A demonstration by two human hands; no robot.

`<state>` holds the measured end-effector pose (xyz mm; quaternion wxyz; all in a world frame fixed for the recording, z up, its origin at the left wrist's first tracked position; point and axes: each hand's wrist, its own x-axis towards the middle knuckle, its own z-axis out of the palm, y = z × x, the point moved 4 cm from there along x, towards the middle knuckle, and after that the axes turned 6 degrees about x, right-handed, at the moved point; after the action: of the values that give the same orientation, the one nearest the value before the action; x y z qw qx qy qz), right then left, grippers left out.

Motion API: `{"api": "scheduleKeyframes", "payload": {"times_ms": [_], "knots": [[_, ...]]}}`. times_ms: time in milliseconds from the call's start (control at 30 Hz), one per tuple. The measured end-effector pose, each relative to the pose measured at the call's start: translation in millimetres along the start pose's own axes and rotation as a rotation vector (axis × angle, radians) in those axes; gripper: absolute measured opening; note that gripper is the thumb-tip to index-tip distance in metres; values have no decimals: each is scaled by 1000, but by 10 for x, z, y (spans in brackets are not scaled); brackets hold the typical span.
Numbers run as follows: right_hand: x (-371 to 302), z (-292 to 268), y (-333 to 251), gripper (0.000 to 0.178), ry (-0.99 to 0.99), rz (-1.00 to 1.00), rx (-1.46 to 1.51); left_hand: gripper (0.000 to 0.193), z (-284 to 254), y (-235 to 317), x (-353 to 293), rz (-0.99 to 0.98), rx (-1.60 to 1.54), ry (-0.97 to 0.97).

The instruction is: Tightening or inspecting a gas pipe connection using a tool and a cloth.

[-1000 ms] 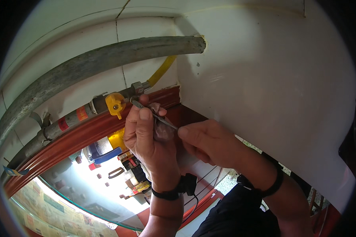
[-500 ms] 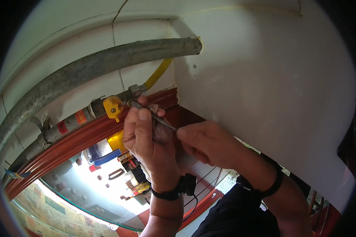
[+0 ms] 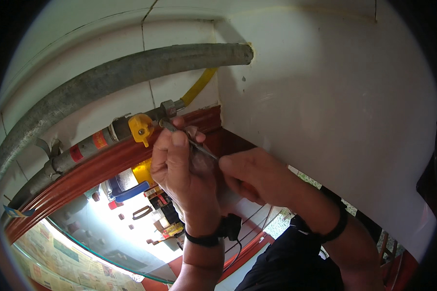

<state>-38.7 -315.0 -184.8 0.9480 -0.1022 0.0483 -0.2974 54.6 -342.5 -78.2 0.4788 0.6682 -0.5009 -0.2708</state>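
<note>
A grey metal pipe with a yellow valve handle [image 3: 141, 130] runs along the wall. Beside the handle, a small outlet [image 3: 164, 123] branches off below the hex nut [image 3: 170, 107] of a yellow hose [image 3: 197, 89]. My left hand [image 3: 182, 169] is closed at this outlet, thumb and fingers pinching a short grey metal piece. From there a thin metal rod [image 3: 204, 150] slants down to my right hand [image 3: 250, 174], which is closed round its other end. Whether that end has a handle is hidden in the fist. Something like clear plastic film [image 3: 199, 161] shows at my left palm.
A thick grey pipe [image 3: 131, 68] arches above and enters the white wall panel [image 3: 315, 97]. A dark red wooden rail [image 3: 107, 167] passes under the valve. Below is a glass-edged shelf [image 3: 97, 247] with a blue-handled container [image 3: 131, 191] and several small boxes.
The whole view has shifted slightly, moving the pipes and valve a little to the right. Both hands keep their grip on the metal piece and rod, hardly moving.
</note>
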Motion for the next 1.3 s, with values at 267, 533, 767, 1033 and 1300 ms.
{"api": "scheduleKeyframes", "payload": {"times_ms": [267,533,767,1033,1300], "knots": [[-50,32,-4,50,9,21,47,25,-6,9,-55,-2,-8,-25],[-60,73,6,51,18,14,70,25,-5,14,-8,24,8,-25],[-21,53,16,55,11,-15,-10,25,-12,24,-9,29,15,4],[-62,29,-48,53,18,45,-15,25,12,-34,5,33,7,-1],[-118,5,-30,49,78,54,33,29,46,-36,-43,-29,56,-6]]}}
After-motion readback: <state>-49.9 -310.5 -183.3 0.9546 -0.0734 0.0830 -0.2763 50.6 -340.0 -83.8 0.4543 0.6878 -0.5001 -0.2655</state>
